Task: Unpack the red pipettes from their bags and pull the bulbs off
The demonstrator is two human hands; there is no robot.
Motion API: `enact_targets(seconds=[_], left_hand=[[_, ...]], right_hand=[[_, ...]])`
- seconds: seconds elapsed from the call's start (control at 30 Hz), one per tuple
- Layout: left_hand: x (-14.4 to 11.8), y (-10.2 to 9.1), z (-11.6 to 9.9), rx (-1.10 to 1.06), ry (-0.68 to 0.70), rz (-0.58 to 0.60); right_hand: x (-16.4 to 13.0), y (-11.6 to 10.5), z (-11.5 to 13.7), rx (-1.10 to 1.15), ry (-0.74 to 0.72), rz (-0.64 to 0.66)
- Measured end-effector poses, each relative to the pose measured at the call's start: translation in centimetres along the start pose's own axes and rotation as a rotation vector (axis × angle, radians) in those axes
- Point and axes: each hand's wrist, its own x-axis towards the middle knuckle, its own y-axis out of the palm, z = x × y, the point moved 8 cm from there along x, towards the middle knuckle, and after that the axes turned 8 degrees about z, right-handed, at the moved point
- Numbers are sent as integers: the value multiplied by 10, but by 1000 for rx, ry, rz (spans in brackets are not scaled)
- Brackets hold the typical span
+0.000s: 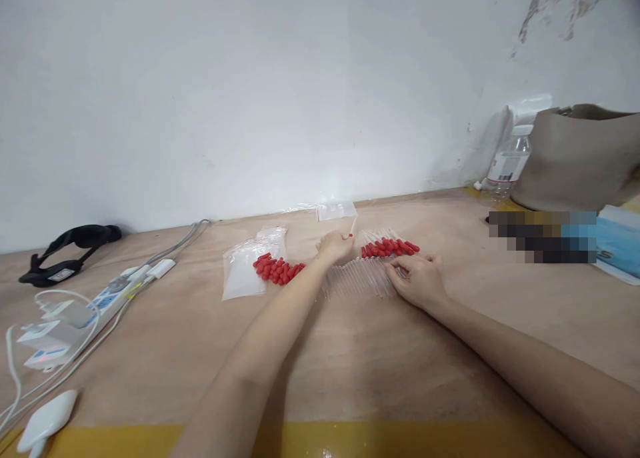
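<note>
My left hand (336,246) pinches a thin clear dropper (355,226), its small red end beside my fingers and its stem pointing away. A row of thin clear tubes (353,279) lies in front of me. Behind it, droppers with red rubber bulbs (390,247) lie side by side, stems towards the wall. My right hand (419,278) rests at the row's right end, thumb and forefinger closed together; what is between them, if anything, cannot be made out. Loose red rubber bulbs (275,270) form a pile left of my left forearm, which partly hides them.
Clear plastic bags (244,275) lie beside the pile, and another small bag (336,210) near the wall. A power strip (85,321) with cables and a black strap-like object (70,251) are at left. A bottle (510,161), beige bag (580,158) and blue packet (617,241) stand at right.
</note>
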Motion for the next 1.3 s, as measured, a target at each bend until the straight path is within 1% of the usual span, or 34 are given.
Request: enact_targets(seconds=[0.07,0.17,0.2,0.23,0.27,0.33,0.4,0.47,0.53,0.63,0.7,0.8,0.93,1.07,1.3], left_hand=[[-19,-11,5,-7,94,-42],[-61,-18,19,-4,265,-83],[-79,-20,19,1,408,-129],[-96,-20,23,12,508,-169],[-111,-18,28,24,577,-189],[-131,-13,39,42,654,-221],[-143,-8,46,29,696,-251],[-148,-5,46,4,733,-278],[-151,-3,42,-14,767,-291],[-154,-3,34,6,800,-328],[-156,-2,27,65,823,-341],[-158,4,17,181,865,-299],[-159,6,12,323,860,-257],[-161,9,8,397,884,-209],[-164,11,6,385,934,-187]], right_hand=[[-1,-7,0,36,2,-73],[-3,-18,8,110,-61,-175],[-4,-20,13,122,-106,-180],[-6,-21,21,122,-160,-166],[-7,-19,30,112,-216,-132],[-12,-11,49,78,-329,-27],[-18,-2,66,54,-423,73],[-24,6,78,45,-481,134],[-28,12,85,35,-502,155],[-31,19,89,37,-496,177],[-32,22,91,59,-476,210],[-33,24,94,93,-456,257],[-35,24,95,122,-477,283],[-38,19,94,123,-531,246],[-48,4,100,15,-676,100]])
